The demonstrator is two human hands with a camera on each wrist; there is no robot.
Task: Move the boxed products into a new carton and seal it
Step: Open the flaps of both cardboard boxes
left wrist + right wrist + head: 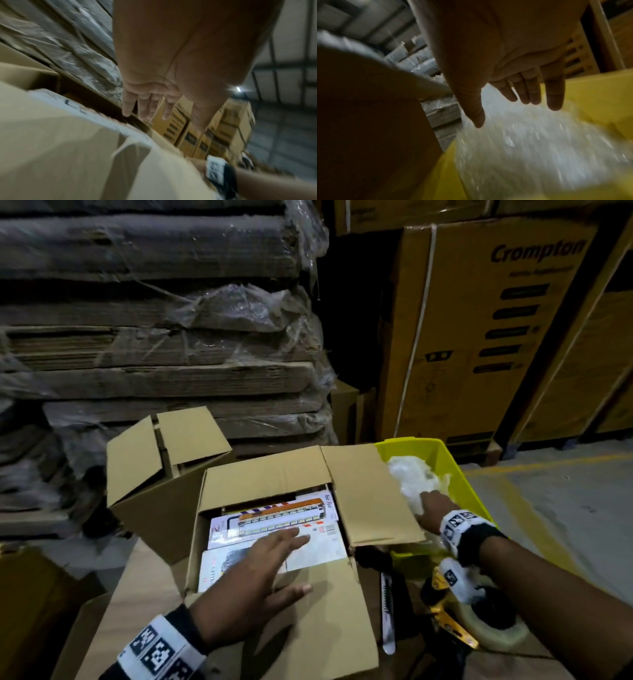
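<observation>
Left grip (pixel 253 570) flat, released on boxed products (pixel 274 525); right grip (pixel 432 510), seemingly released, above plastic wrap (pixel 416 477).

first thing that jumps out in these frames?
The open carton at centre, with printed product boxes packed inside and the left hand lying flat on them. To its right, the right hand reaches into a yellow bin onto clear plastic wrap. A tape dispenser sits at lower right.
</observation>
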